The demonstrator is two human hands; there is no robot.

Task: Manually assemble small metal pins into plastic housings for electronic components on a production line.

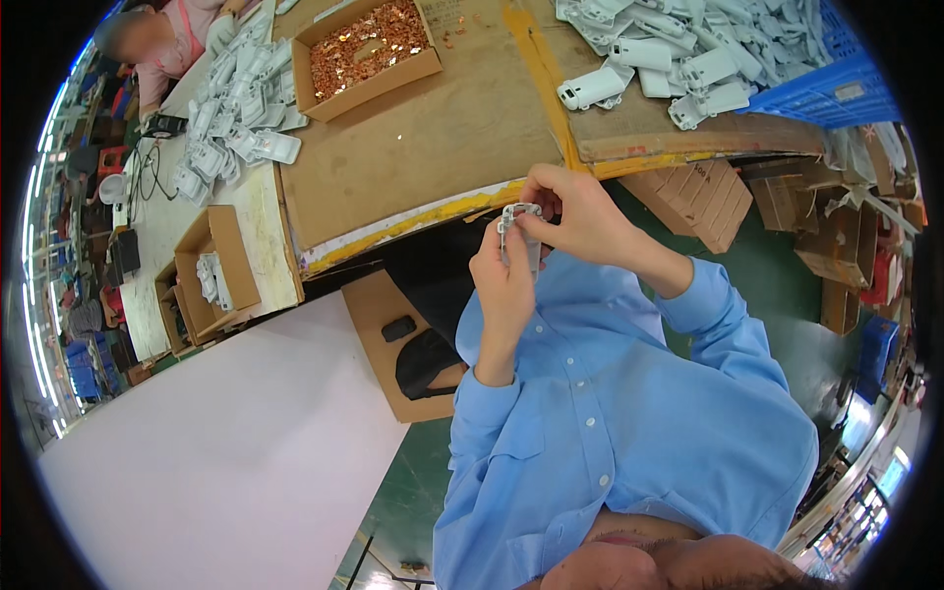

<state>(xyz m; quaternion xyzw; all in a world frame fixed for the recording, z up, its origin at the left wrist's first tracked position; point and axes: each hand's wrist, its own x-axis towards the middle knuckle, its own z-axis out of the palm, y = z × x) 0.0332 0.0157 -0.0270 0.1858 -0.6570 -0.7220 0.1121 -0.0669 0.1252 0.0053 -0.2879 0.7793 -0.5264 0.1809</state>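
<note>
Just off the table's near edge, my two hands come together on a white plastic housing (532, 251). My left hand (504, 278) grips its body, with the thumb along the front. At the upper end of the housing, my right hand (580, 218) has its thumb and fingers pinched on the rim; whether a small part sits between those fingertips is too small to tell. Beyond the hands on the table stands an open cardboard box (379, 79) of small copper-coloured pieces. More white housings lie in a pile (678, 49) at the far right.
A second heap of white housings (231, 108) covers the left side, near a co-worker's pink sleeve (187, 34). A blue plastic crate (836, 88) stands at the far right. Cardboard boxes (703, 202) sit below the table, and a small carton (221, 270) stands at left.
</note>
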